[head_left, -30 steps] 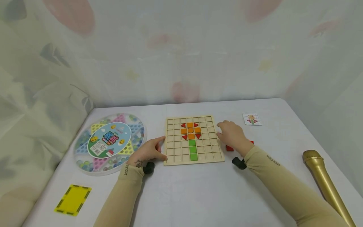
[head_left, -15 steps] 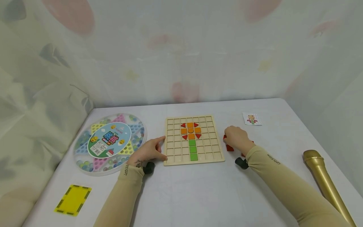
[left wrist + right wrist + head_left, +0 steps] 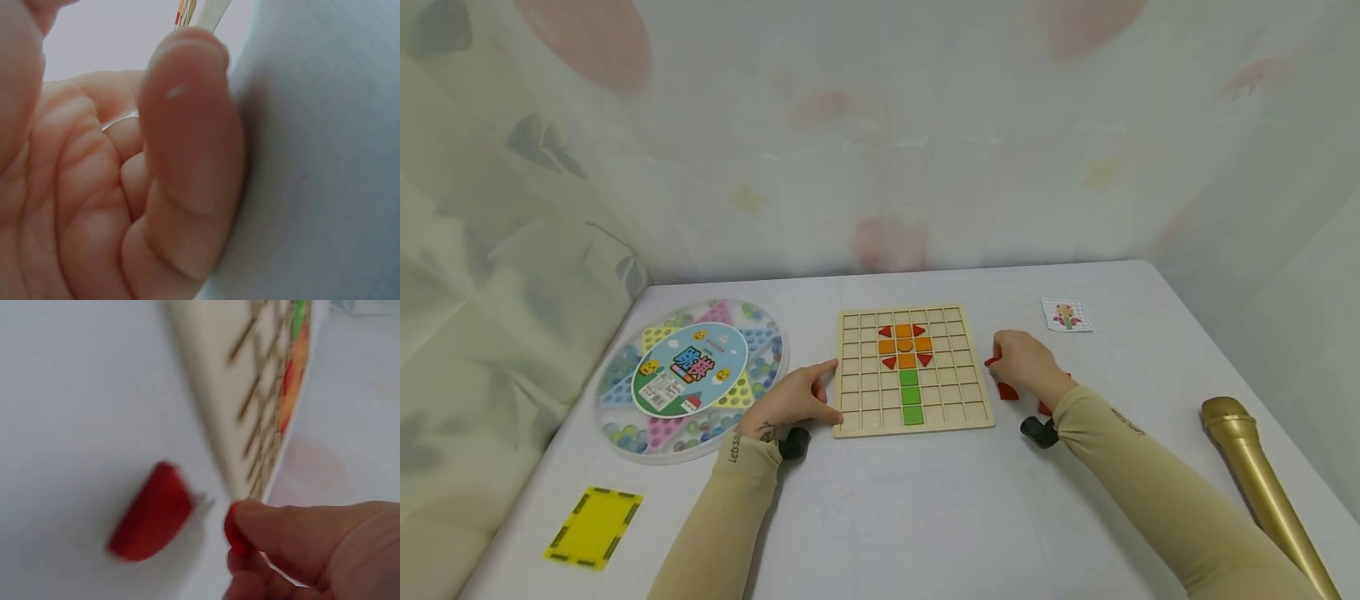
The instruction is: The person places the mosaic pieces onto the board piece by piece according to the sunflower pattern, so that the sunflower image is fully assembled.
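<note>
A square wooden grid board (image 3: 868, 400) lies on the table, with orange, red and green tiles set in a flower shape. My left hand (image 3: 793, 398) is at its left side, thumb near the lower corner and index finger reaching the edge higher up. In the left wrist view the thumb (image 3: 190, 137) covers much of the scene. Right of the board, my right hand (image 3: 1026, 364) pinches a small red piece (image 3: 236, 530) between thumb and fingers. Another red piece (image 3: 153, 512) lies on the table close below that hand. More red pieces (image 3: 1045, 408) show partly behind the wrist.
A round Chinese checkers set (image 3: 617, 358) with a printed label lies at the left. In front of it is a yellow card (image 3: 593, 528). A small picture card (image 3: 1066, 315) lies at the back right. A gold microphone (image 3: 1255, 467) lies along the right side.
My right hand has drawn back from the board's right edge to the red pieces, and now pinches one, edging slightly back toward the board. The left hand has stayed put.
</note>
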Tool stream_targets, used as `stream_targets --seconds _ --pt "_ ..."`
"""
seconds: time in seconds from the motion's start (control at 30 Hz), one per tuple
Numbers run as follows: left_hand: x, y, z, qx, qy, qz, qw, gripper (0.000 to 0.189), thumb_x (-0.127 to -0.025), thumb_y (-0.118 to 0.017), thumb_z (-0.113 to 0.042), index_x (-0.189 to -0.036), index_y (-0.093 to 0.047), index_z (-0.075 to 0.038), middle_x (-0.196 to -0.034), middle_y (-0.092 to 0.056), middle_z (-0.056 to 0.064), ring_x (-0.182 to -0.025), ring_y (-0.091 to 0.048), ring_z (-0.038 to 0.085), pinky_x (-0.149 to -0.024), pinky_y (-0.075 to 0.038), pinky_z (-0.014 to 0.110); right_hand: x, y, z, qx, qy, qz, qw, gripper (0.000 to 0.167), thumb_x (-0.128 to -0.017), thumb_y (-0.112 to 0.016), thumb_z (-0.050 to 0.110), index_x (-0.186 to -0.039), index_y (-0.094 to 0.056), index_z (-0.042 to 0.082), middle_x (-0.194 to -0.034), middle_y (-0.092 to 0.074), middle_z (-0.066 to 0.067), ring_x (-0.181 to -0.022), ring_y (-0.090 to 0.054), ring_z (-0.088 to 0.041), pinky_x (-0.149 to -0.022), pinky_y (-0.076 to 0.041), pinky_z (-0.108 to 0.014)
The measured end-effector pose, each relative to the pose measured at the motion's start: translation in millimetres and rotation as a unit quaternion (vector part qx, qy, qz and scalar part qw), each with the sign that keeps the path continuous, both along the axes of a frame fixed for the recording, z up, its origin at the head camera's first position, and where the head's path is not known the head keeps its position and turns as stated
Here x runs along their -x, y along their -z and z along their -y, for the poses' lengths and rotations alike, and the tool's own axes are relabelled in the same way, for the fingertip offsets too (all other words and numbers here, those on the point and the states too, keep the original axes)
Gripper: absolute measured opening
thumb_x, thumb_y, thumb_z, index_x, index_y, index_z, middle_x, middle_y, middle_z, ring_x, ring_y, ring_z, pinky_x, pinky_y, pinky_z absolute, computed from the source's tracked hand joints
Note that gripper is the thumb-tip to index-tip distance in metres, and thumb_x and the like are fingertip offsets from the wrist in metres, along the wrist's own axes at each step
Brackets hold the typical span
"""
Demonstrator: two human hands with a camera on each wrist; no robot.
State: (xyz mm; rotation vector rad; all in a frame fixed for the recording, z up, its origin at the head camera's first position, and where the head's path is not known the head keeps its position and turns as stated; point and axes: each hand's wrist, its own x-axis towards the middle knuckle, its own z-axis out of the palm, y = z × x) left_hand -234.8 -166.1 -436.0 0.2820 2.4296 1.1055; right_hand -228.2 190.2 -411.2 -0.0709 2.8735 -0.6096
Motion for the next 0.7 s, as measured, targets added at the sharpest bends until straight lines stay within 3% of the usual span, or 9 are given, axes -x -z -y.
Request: stream_targets --seconds 0.1,0.2,0.33,0.4,0.47,0.57,0.7 --pt "0.1 0.6 0.1 0.001 0.001 -0.003 1.0 0.1 -0.062 -0.085 -0.014 -0.146 -0.031 -0.015 -0.073 -0.049 0.007 -0.06 -0.042 0.016 -0.051 -0.034 0.027 -0.4 -4.4 4 0.063 0.0 -0.022 0.9978 0.015 -0.083 -0.063 0.009 -0.096 -0.06 0.001 -0.085 -0.057 -0.011 -0.072 -0.051 -0.021 -0.058 -0.04 -0.029" --pt "0.0 0.9 0.0 0.001 0.0 -0.002 1.0 0.1 -0.061 -0.085 -0.014 -0.146 -0.031 -0.016 -0.073 -0.05 0.007 -0.06 -0.042 0.016 -0.052 -0.034 0.027 0.4 -8.3 14 0.142 0.009 -0.013 0.9898 0.016 -0.085 -0.061 0.008 -0.099 -0.061 0.001 -0.084 -0.058 -0.012 -0.07 -0.054 -0.02 -0.059 -0.044 -0.028" --pt "-0.1 0.7 0.3 -0.003 -0.001 0.003 1.0 0.1 -0.062 -0.085 -0.014 -0.146 -0.031 -0.016 -0.073 -0.049 0.006 -0.06 -0.041 0.016 -0.052 -0.034 0.027 2.8 -7.7 31 0.252 0.042 0.032 0.9664 0.013 -0.085 -0.059 0.005 -0.095 -0.057 -0.003 -0.079 -0.059 -0.012 -0.064 -0.06 -0.018 -0.061 -0.053 -0.03" --pt "-0.2 0.3 0.2 -0.006 0.0 0.003 1.0 0.1 -0.062 -0.084 -0.013 -0.146 -0.031 -0.016 -0.072 -0.049 0.006 -0.059 -0.041 0.016 -0.051 -0.034 0.027 3.6 -5.6 40 0.296 0.055 0.056 0.9521 0.019 -0.086 -0.057 0.003 -0.103 -0.056 -0.004 -0.08 -0.058 -0.013 -0.063 -0.062 -0.018 -0.065 -0.055 -0.032" --pt "-0.2 0.0 0.1 -0.008 0.0 0.004 1.0 0.099 -0.062 -0.084 -0.012 -0.146 -0.031 -0.016 -0.072 -0.049 0.006 -0.059 -0.041 0.016 -0.051 -0.034 0.026 3.5 -3.5 48 0.317 0.056 0.069 0.9443 0.026 -0.087 -0.055 0.003 -0.113 -0.056 -0.003 -0.082 -0.057 -0.013 -0.063 -0.061 -0.017 -0.065 -0.055 -0.032" --pt "0.0 -0.2 -0.1 -0.012 -0.002 0.005 0.9999 0.099 -0.062 -0.084 -0.011 -0.146 -0.031 -0.015 -0.071 -0.049 0.006 -0.058 -0.041 0.016 -0.051 -0.034 0.026 3.2 0.0 59 0.308 0.049 0.071 0.9475 0.029 -0.087 -0.056 0.004 -0.116 -0.06 0.002 -0.081 -0.056 -0.01 -0.064 -0.058 -0.016 -0.063 -0.052 -0.027" --pt "0.1 -0.6 -0.1 -0.017 -0.006 0.01 0.9998 0.1 -0.062 -0.084 -0.01 -0.146 -0.031 -0.015 -0.071 -0.048 0.006 -0.058 -0.041 0.016 -0.05 -0.034 0.026 3.4 5.5 69 0.273 0.037 0.048 0.9601 0.015 -0.085 -0.062 0.007 -0.099 -0.067 0.004 -0.076 -0.055 -0.007 -0.064 -0.054 -0.017 -0.057 -0.045 -0.023"
